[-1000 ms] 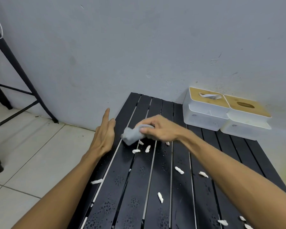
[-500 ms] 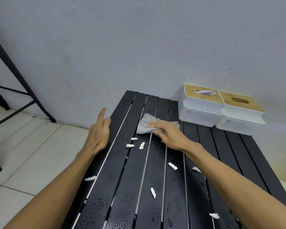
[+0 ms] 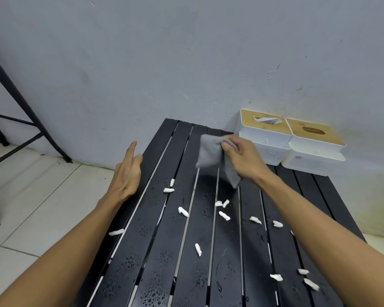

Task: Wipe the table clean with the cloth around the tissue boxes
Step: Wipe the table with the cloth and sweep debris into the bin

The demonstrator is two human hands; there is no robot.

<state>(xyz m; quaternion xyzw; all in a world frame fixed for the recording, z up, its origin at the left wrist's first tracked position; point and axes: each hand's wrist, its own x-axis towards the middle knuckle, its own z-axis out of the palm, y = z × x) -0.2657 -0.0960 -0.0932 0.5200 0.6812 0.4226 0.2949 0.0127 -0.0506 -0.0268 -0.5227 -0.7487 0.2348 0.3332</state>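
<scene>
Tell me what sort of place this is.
Probably a plain room at home: a low black slatted table against a bare painted wall, pale floor tiles, and two tissue boxes.

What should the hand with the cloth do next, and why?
Probably lower the cloth back onto the table and sweep toward the nearest white crumbs. The right hand holds the cloth bunched and hanging, seemingly lifted, beside the tissue boxes, while crumbs and water drops cover the slats. The left hand waits open at the table's edge.
</scene>
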